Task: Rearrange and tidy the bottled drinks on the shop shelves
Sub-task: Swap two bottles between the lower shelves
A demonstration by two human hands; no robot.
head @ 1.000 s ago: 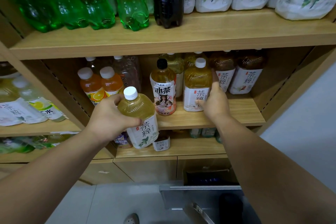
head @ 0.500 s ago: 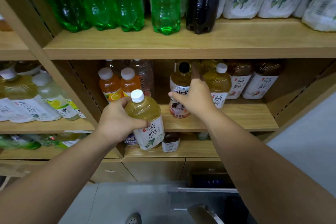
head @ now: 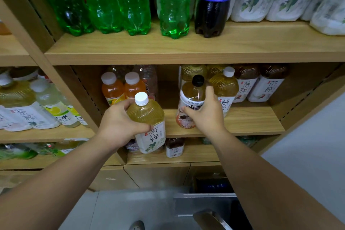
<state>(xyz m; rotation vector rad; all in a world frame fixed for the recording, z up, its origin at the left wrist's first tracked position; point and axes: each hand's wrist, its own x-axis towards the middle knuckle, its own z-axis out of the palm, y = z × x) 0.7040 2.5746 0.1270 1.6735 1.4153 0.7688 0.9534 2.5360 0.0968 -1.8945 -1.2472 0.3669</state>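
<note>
Two bottles are held at once. The white-capped tea bottle (head: pixel 147 115) is gripped by the left hand (head: pixel 117 127), with fingers curled round its wide shoulder. It is held in the air in front of the middle shelf (head: pixel 252 123). The black-capped bottle (head: pixel 192 93) is at the front of that shelf, and the right hand (head: pixel 207 117) is wrapped round its label. Whether its bottom rests on the board cannot be told.

Both bottles look full, so they are judged to be quite heavy for one hand. The plastic looks smooth and a bit soft, so it could be squashed, or could slip if taken only near the cap. A safer hold is likely made round the fat middle, on the label. A gap is seen on the shelf between the orange drinks (head: pixel 113 91) and the black-capped bottle.
</note>
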